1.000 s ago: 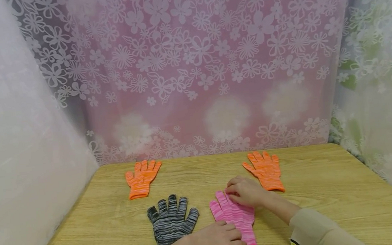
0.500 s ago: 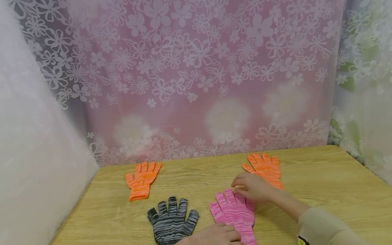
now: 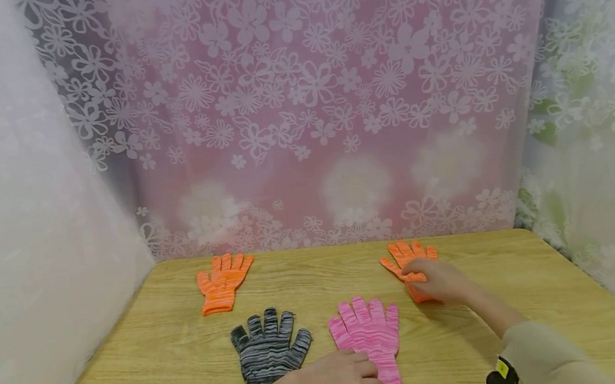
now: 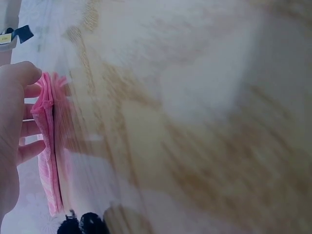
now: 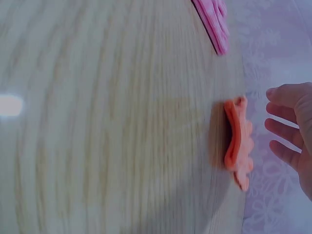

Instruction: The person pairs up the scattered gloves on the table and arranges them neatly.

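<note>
A pink knitted glove (image 3: 368, 333) lies flat on the wooden table, fingers pointing away. My left hand (image 3: 339, 379) rests on it near the cuff; in the left wrist view its fingers (image 4: 30, 128) lie relaxed against the pink fabric. Farther back on the right is an orange glove (image 3: 413, 257). My right hand (image 3: 440, 281) hovers over it, covering part of its palm and cuff. The right wrist view shows a gap between this hand's loosely bent fingers (image 5: 285, 131) and the orange glove (image 5: 240, 139). That hand holds nothing.
To the left of the pink glove lies a black-and-grey striped glove (image 3: 272, 350), its cuff hidden behind my left forearm. Another orange glove (image 3: 222, 285) lies at the back left. Flowered curtains (image 3: 322, 105) enclose the table (image 3: 489, 255) at the back and sides.
My right hand has left the fingertips of the pink glove and moved right and away, over the right orange glove. The left hand stays where it was.
</note>
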Demonstrator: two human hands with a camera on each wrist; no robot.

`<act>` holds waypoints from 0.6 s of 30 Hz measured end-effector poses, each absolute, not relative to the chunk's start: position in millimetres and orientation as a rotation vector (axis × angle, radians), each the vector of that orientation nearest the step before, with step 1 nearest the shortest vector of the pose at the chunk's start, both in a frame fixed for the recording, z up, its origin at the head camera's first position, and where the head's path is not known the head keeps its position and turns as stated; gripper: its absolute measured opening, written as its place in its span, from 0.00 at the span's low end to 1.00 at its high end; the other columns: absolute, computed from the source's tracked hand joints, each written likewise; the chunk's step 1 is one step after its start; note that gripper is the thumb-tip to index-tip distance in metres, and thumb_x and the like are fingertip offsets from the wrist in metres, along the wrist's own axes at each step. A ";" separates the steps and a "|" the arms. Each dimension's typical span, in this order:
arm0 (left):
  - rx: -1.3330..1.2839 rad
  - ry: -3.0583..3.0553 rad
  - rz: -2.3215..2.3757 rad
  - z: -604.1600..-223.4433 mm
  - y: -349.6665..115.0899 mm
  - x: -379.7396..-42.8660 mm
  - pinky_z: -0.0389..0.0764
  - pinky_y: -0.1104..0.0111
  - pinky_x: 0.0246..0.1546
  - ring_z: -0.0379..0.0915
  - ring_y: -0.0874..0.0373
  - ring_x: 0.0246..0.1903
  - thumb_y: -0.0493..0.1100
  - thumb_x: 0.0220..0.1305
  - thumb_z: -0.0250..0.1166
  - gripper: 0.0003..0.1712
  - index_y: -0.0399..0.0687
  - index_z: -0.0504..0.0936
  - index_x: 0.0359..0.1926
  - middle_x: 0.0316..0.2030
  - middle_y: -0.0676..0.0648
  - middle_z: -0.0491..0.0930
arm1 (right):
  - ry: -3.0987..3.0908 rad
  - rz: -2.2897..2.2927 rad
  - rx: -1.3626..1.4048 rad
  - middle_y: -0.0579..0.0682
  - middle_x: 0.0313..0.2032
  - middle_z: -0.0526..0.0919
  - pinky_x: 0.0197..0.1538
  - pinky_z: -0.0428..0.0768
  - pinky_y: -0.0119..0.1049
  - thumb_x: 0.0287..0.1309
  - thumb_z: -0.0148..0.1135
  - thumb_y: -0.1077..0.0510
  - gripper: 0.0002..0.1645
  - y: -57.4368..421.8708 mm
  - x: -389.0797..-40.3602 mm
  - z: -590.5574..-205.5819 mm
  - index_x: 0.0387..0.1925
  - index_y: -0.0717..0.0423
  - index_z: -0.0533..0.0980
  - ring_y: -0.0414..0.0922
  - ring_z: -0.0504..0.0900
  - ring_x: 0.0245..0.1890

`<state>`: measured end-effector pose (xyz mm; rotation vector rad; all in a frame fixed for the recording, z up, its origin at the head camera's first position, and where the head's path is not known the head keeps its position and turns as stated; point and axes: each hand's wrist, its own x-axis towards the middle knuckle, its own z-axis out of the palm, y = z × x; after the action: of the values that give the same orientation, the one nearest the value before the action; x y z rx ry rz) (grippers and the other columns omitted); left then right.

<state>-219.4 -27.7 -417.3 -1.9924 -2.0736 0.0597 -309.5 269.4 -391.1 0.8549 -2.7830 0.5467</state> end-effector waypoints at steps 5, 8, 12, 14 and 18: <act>-1.989 -2.104 0.045 -414.9 -27.5 -218.7 0.64 0.81 0.43 0.64 0.69 0.39 0.53 0.67 0.53 0.14 0.58 0.79 0.47 0.38 0.60 0.73 | -2.806 0.544 0.858 0.54 0.39 0.82 0.42 0.75 0.49 0.56 0.61 0.61 0.10 288.3 -311.2 -390.9 0.39 0.61 0.79 0.55 0.79 0.41; -1.999 -2.125 0.044 -413.2 -27.6 -218.3 0.64 0.81 0.43 0.63 0.70 0.39 0.54 0.68 0.52 0.15 0.57 0.78 0.48 0.38 0.60 0.73 | -2.853 0.473 0.862 0.54 0.40 0.81 0.43 0.75 0.50 0.54 0.63 0.61 0.12 295.4 -309.8 -391.7 0.41 0.62 0.80 0.56 0.78 0.42; -2.003 -2.140 0.043 -412.5 -27.6 -217.9 0.64 0.81 0.44 0.64 0.70 0.39 0.54 0.68 0.51 0.15 0.57 0.78 0.48 0.38 0.60 0.73 | -2.905 0.415 0.874 0.52 0.40 0.81 0.43 0.76 0.49 0.53 0.65 0.58 0.13 298.3 -307.0 -394.3 0.41 0.59 0.80 0.54 0.79 0.42; -2.004 -2.140 0.036 -412.6 -27.5 -217.6 0.64 0.81 0.44 0.64 0.70 0.39 0.54 0.68 0.51 0.15 0.57 0.78 0.48 0.38 0.60 0.73 | -2.909 0.394 0.903 0.51 0.40 0.81 0.43 0.75 0.48 0.53 0.65 0.57 0.13 298.1 -306.0 -395.9 0.41 0.58 0.80 0.53 0.79 0.42; -2.009 -2.135 0.029 -412.8 -27.0 -217.6 0.64 0.81 0.45 0.64 0.70 0.39 0.54 0.68 0.51 0.15 0.57 0.78 0.48 0.39 0.60 0.73 | -2.879 0.368 0.970 0.50 0.39 0.81 0.43 0.75 0.48 0.52 0.66 0.57 0.13 298.0 -305.6 -399.6 0.40 0.57 0.81 0.52 0.79 0.41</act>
<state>-217.6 -27.0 -412.8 -2.0090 -2.1350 0.0287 -305.6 298.0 -399.6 0.9697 -2.8790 0.3675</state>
